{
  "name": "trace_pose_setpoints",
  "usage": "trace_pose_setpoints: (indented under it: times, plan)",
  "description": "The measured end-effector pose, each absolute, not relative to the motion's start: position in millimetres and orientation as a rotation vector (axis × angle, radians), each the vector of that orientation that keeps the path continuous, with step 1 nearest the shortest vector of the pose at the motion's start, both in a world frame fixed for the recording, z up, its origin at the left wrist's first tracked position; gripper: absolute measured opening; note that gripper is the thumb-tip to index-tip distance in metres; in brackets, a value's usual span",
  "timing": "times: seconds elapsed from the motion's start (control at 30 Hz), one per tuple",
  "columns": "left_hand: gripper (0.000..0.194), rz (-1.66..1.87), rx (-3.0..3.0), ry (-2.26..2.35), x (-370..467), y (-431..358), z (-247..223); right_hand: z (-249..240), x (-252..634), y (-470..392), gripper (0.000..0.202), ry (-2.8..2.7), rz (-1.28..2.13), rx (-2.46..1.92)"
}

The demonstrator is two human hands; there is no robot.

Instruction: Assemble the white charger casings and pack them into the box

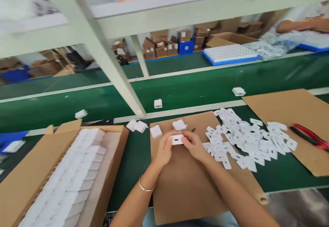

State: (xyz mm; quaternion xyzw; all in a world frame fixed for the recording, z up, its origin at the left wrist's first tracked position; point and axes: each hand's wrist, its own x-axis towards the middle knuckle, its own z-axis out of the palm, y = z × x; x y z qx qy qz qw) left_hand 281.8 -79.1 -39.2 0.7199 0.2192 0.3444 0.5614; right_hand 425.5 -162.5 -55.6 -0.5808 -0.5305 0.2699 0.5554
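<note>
Between both hands, over a brown cardboard sheet point(185, 186), is a small white block point(177, 139) with a red slot facing me. My left hand point(164, 148) grips its left side, the thumb at the front. My right hand point(194, 146) holds the right side, and a thin dark tip pokes out behind it. White blocks point(155, 131) lie just beyond and to the left of my hands. To the right spreads a heap of flat white plates point(246, 141), each with a small slot.
An open carton point(113, 172) with rows of white blocks stands at left. Red-and-black pliers point(309, 137) lie on cardboard at right. A slanted metal post point(110, 59) rises ahead, before a green belt point(190, 91) carrying white blocks. A person's arm point(300, 25) shows at upper right.
</note>
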Motion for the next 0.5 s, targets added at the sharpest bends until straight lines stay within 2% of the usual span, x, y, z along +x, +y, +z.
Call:
trace_pose_setpoints:
  times: [0.17,0.3,0.5]
  plan:
    - [0.068,0.785,1.716,0.464,275.5,-77.9,-45.1,-53.1,422.5,-155.7,0.038,-1.141,0.764,-1.327]
    - [0.05,0.811,1.888,0.378,277.4,-77.1,-37.2,-46.8,424.7,-162.7,0.039,-1.151,0.767,-1.299]
    - [0.038,1.006,2.142,0.274,279.7,-80.2,-26.9,-39.7,428.1,-166.4,0.037,-1.333,0.664,-1.288]
